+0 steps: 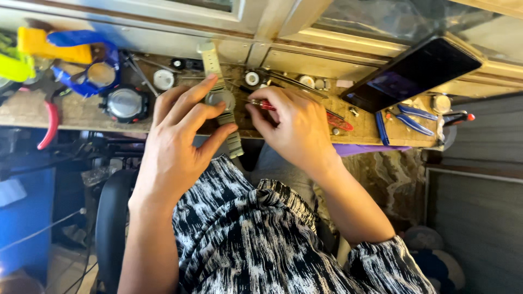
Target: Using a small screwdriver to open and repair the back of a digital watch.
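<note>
Our patterned sleeves lowest in frame, our left hand [182,128] pinching one grey watch [220,98] at centre, right hand [291,122] gripping one red screwdriver [261,103] against it, cluttered wooden bench [81,114], one dark phone [411,73] upper right, two blue pliers [408,117].

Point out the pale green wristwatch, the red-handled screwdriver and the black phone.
pale green wristwatch [220,98], head view, round case back.
red-handled screwdriver [261,104], head view, handle.
black phone [414,71], head view, dark screen.
</note>
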